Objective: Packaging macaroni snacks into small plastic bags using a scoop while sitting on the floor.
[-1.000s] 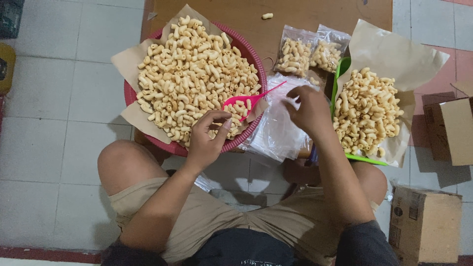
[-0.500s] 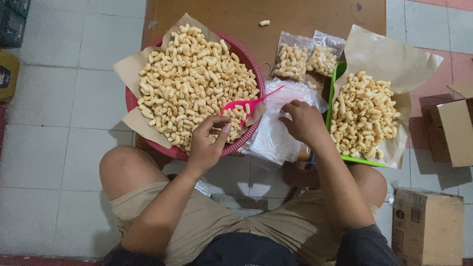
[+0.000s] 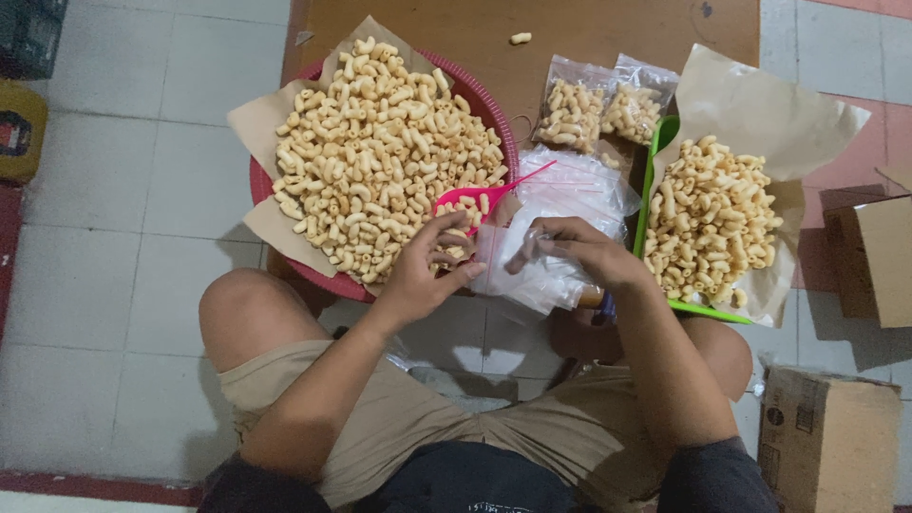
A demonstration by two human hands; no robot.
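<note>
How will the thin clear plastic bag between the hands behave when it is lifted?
The thin clear plastic bag looks empty and creased, so it will probably hang floppy and weigh very little. Its glossy film may slip, so the right hand and left hand likely need a firm pinch.

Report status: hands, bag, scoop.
Left hand and right hand both pinching one clear plastic bag. Pink scoop resting loaded on snacks in red basket. Nothing between hands.
</note>
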